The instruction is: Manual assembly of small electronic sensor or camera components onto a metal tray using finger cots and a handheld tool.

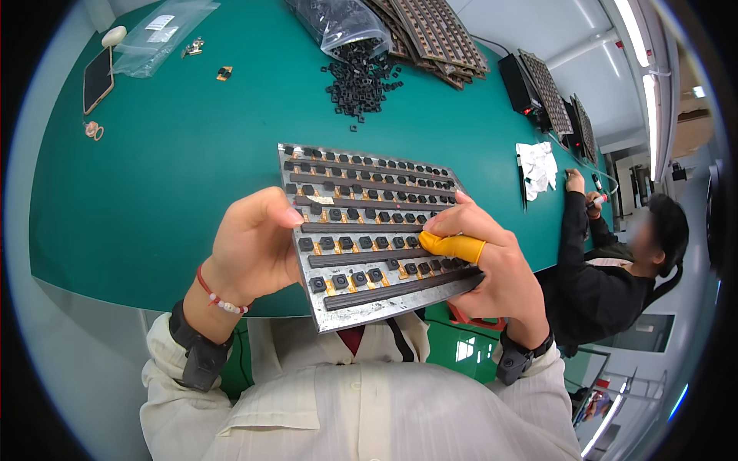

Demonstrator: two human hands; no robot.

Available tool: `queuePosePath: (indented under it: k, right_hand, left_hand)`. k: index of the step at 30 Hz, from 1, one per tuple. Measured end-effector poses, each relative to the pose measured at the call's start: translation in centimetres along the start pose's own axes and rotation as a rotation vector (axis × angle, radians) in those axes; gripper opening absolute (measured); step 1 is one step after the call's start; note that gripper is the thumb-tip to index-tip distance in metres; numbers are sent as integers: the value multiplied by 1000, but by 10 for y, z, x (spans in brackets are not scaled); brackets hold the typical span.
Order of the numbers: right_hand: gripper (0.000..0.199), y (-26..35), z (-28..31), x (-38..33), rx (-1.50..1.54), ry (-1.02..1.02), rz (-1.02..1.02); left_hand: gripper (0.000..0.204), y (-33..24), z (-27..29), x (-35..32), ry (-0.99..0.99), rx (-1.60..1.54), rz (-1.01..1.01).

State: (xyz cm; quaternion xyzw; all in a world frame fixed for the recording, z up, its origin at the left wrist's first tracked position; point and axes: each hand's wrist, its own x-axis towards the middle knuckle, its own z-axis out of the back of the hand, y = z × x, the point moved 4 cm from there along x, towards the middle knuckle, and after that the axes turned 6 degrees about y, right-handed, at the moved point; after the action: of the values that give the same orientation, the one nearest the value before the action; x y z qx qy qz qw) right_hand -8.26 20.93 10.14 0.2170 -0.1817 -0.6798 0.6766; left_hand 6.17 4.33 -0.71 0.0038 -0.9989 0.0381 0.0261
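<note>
A flat metal tray (384,305) is held tilted in front of my chest, above the table's near edge. Rows of small black square parts (340,281) sit on it over gold-coloured pieces, with dark strips (365,257) running between the rows. My left hand (246,238) is closed on the tray's left edge, its thumb along the top side. Gripping the right side is my right hand (496,265), whose index finger wears a yellow finger cot (457,247). That covered fingertip touches the black parts in a lower row. Some fingers are hidden beneath the tray.
On the green table (192,177), loose black parts (360,88) spill from a plastic bag (346,27). Stacked trays (438,34) lie behind. A phone (98,81) and clear bag (157,38) are far left. White cloth (536,167) lies right, near another person (592,284).
</note>
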Motion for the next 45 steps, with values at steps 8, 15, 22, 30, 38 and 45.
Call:
queuePosePath:
  k: [8, 15, 22, 30, 38, 45]
  right_hand:
    - [46, 0, 2, -2, 10, -8, -25]
    - [49, 10, 6, -7, -82, 27, -62]
    - [58, -2, 13, -26, -149, -50, -187]
    - [58, -1, 7, -22, -113, -51, -98]
    - [51, -6, 9, -15, -7, 40, -90]
    - [57, -9, 4, -28, -4, 9, -164]
  left_hand:
    - [53, 1, -6, 2, -9, 60, -7]
    - [53, 2, -7, 2, 72, 37, -12]
    - [55, 3, -8, 0, 65, 8, -25]
    - [58, 3, -4, -2, 29, 35, -33]
    - [57, 3, -6, -2, 46, 21, -25]
    - [57, 5, -9, -2, 53, 53, -27]
